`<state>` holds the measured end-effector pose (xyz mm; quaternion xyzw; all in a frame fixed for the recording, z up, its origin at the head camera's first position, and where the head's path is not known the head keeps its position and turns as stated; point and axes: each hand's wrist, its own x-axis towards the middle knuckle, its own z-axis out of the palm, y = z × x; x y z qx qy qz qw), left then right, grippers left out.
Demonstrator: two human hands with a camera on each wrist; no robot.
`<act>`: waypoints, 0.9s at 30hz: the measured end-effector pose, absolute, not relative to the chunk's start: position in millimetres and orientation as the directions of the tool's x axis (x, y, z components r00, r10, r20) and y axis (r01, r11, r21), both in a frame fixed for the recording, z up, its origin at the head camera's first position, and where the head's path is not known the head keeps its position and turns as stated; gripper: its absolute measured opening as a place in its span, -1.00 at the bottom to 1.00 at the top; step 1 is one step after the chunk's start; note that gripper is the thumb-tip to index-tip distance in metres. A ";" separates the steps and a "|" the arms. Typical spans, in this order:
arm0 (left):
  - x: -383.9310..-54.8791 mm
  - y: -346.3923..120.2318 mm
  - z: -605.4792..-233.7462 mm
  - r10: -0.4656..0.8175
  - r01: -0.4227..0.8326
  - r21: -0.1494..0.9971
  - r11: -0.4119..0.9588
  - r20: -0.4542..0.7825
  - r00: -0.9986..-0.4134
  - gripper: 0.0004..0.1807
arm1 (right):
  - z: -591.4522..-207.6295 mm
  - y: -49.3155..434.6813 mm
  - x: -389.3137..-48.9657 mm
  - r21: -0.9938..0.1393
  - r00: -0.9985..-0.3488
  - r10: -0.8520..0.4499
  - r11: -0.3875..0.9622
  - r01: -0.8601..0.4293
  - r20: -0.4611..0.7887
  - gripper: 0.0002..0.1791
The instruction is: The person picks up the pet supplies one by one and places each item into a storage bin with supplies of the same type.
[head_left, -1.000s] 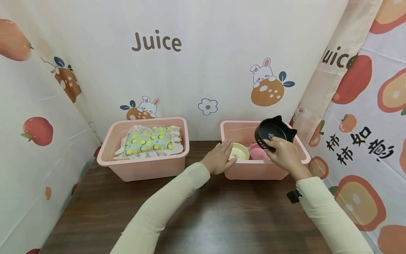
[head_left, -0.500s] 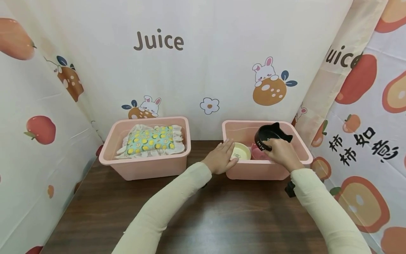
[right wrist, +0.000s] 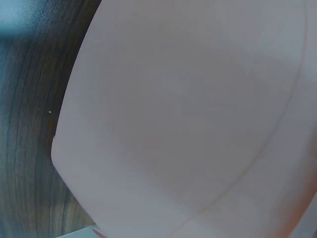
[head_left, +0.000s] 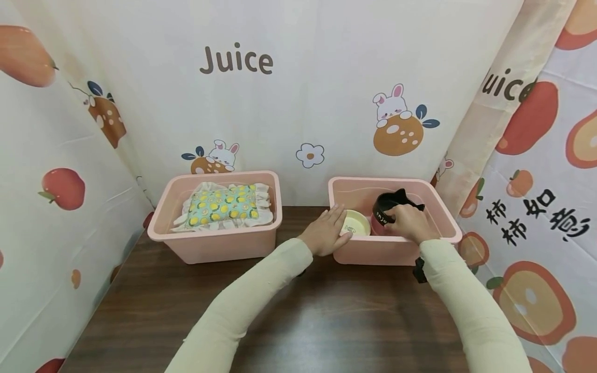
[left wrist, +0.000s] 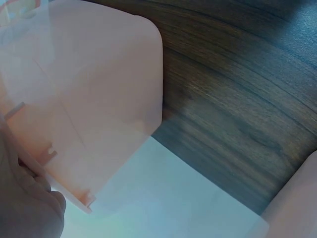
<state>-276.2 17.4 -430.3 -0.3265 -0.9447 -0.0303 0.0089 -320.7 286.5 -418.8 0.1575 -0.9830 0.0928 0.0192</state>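
My right hand (head_left: 410, 223) pinches the near side of a black cat-eared bowl (head_left: 391, 201), tilted inside the right pink bin (head_left: 378, 253). Beneath it a pink bowl (head_left: 377, 227) is mostly covered. Beside them sits a pale yellow bowl (head_left: 356, 224). On the bin's front left corner rests my left hand (head_left: 325, 231), fingers straight across the rim. The left wrist view has part of that hand (left wrist: 29, 203) at the bin's edge. Only the bin's outer wall (right wrist: 163, 119) fills most of the right wrist view; the right hand is out of sight there.
To the left stands another pink bin (head_left: 228, 250), holding a frilled lemon-print cushion (head_left: 224, 206). Both bins are on a dark wooden table (head_left: 326, 321). A printed curtain (head_left: 298, 93) hangs close behind them, with more fabric at both sides.
The right hand has lowered the black bowl into the right bin, over the pink bowl. My left hand stays at the bin's corner. The head view has shifted slightly.
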 end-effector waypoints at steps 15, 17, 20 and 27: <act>-274.9 17.7 -430.0 0.610 0.610 0.059 0.790 0.027 -0.792 -0.24 | -426.4 292.0 -328.3 -0.183 -0.950 -0.313 0.934 -0.308 0.001 -0.63; -274.4 17.7 -429.7 0.609 0.610 0.064 0.790 0.028 -0.793 -0.24 | -426.8 292.1 -328.7 -0.187 -0.950 -0.312 0.934 -0.304 -0.014 -0.72; -273.6 17.7 -429.5 0.612 0.612 0.073 0.787 0.030 -0.790 -0.24 | -426.6 292.1 -328.9 -0.190 -0.947 -0.321 0.932 -0.308 -0.036 -0.92; -273.9 18.2 -428.5 0.614 0.615 0.057 0.786 0.028 -0.788 -0.24 | -425.5 291.3 -331.7 -0.202 -0.928 -0.367 0.916 -0.348 -0.065 -0.68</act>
